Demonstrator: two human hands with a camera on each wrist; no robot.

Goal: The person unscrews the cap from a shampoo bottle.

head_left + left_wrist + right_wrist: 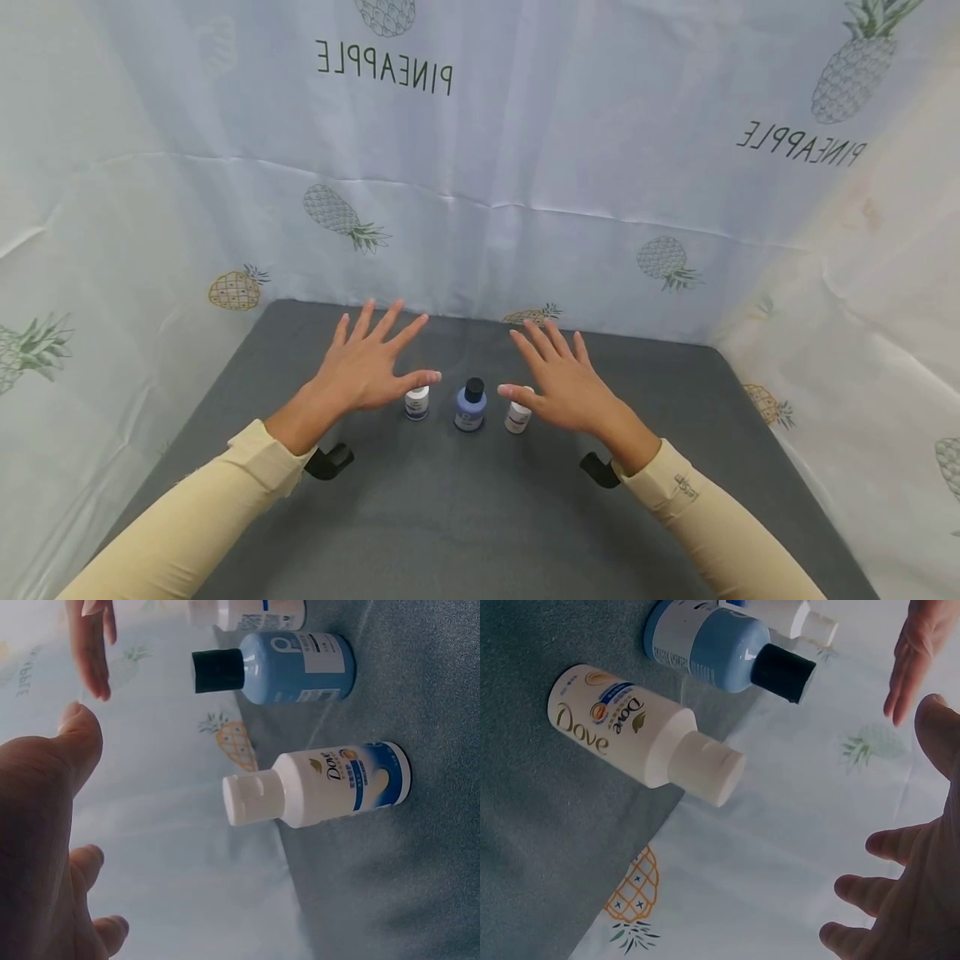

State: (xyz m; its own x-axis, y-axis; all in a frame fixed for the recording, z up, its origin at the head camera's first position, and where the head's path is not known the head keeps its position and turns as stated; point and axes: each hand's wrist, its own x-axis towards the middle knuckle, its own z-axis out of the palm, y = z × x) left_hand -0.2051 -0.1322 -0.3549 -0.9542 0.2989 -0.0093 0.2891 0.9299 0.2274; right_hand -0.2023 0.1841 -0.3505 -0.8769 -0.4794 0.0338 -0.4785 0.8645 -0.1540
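Left hand: my fingers are spread wide and nearly straight, holding nothing; my thumb reaches out above and near the left white bottle, without touching it.
Right hand: fingers fanned apart as well, with nothing in my grasp; my thumb is near the right white bottle, apart from it.
Blue bottle: upright between the two white ones, in the gap between my hands, its black cap on.
White bottles: both upright with white caps on, one on each side of the blue one, none touching; each label reads "Dove".
Table: dark grey, under all three bottles.
Curtain: pale, pineapple-printed, behind the table.
Sleeves: cream, down to my wrists.
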